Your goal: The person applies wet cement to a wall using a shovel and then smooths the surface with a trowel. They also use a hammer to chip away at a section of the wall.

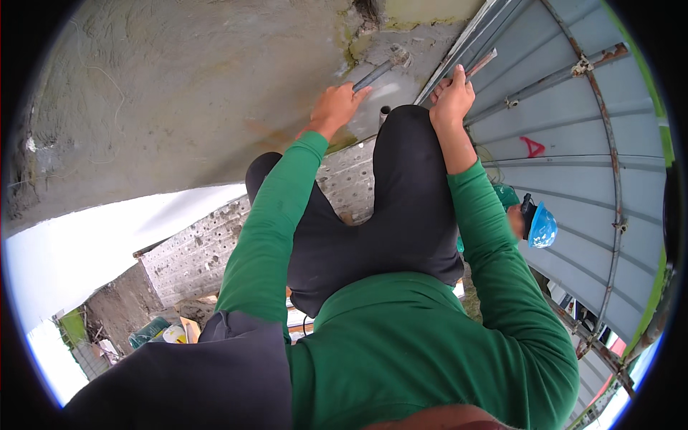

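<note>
My left hand (pixel 333 109) is closed round the grey handle of a hammer (pixel 374 74), whose mottled head lies close to the grey plastered wall (pixel 215 93). My right hand (pixel 453 99) grips a narrow flat bar (pixel 481 63), pale on its face and reddish-brown along an edge. It is held beside a long metal-edged strip (pixel 459 51) where the plaster ends; whether the bar touches it I cannot tell. Below the hammer, between my hands, the open end of a dark pipe (pixel 385 111) shows next to my knee.
A perforated metal scaffold plank (pixel 193 251) runs beneath my legs. Grey corrugated sheeting (pixel 559 129) with rusty pipes (pixel 608 136) and clamps stands on the right. A person in a blue helmet (pixel 542 226) is below at right. Buckets and debris (pixel 172 333) lie at lower left.
</note>
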A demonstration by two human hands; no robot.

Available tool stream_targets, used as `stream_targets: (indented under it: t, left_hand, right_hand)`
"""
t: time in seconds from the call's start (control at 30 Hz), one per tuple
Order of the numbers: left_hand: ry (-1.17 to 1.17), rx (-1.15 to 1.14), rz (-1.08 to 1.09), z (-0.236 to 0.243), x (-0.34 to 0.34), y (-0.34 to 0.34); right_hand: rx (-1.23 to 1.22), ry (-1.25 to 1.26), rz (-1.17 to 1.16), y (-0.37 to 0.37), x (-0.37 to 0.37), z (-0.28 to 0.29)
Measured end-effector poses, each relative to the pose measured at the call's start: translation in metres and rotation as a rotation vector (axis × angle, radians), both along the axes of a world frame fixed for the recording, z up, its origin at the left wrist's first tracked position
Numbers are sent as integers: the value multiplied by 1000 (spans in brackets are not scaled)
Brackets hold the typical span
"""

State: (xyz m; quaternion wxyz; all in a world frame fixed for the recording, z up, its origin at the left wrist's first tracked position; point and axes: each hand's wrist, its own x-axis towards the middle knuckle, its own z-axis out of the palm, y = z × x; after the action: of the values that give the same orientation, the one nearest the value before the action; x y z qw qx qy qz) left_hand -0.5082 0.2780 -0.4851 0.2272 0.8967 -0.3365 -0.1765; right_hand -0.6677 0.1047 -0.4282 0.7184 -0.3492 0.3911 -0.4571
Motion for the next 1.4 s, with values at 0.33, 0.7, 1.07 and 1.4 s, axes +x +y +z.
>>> stream_targets:
  t: [0.33, 0.7, 1.07, 1.4]
  left_hand:
    - [25, 74, -82, -5, -6, 3]
    - [97, 131, 4, -21, -6, -6]
    - [142, 145, 45, -24, -3, 3]
    - [9, -38, -106, 4, -20, -17]
  right_hand:
    - [491, -313, 140, 14, -27, 3]
    - [371, -390, 163, 30, -25, -2]
    - [319, -399, 197, 39, -21, 0]
    - [318, -409, 208, 34, -22, -6]
